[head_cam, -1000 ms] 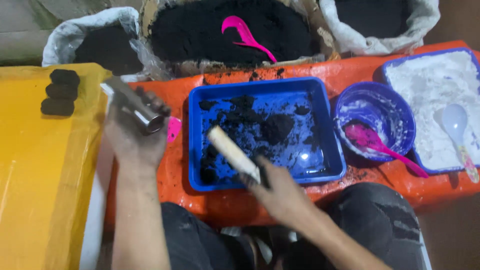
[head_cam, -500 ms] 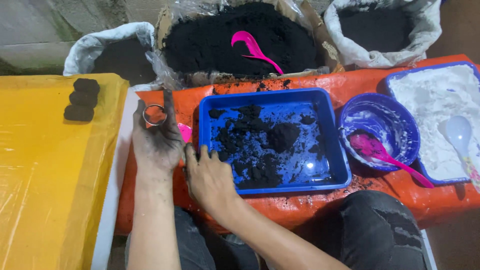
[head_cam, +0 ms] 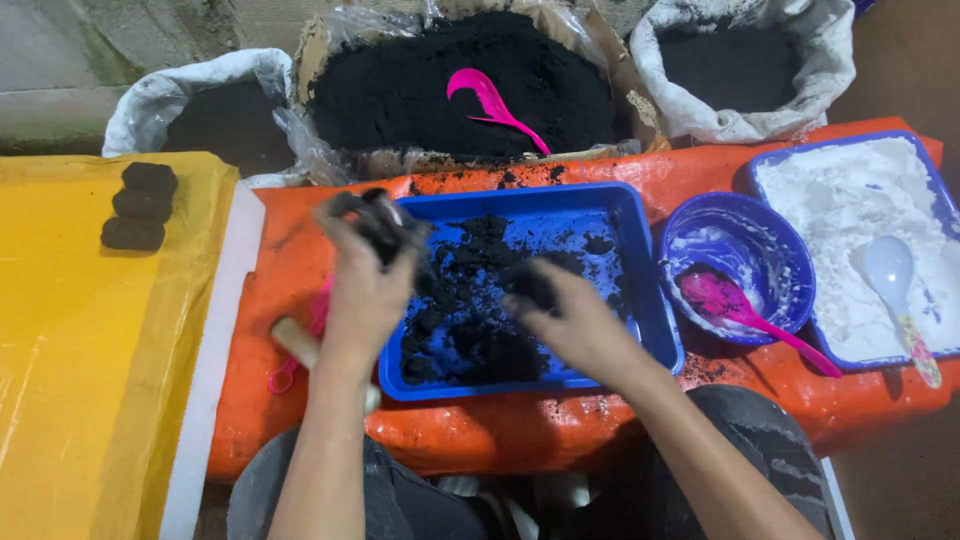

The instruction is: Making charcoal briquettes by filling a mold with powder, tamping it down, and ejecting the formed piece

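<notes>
Left hand (head_cam: 365, 275) clenched on blurred metal mould (head_cam: 375, 222), right hand (head_cam: 570, 320) pinching crumbly black powder (head_cam: 470, 300)

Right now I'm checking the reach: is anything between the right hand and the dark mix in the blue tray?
Nothing visible. The right hand is already over the blue rectangular plastic tray, fingers on the black crumbly mix. The left hand grips a blurred dark object above the tray's left edge.
</notes>
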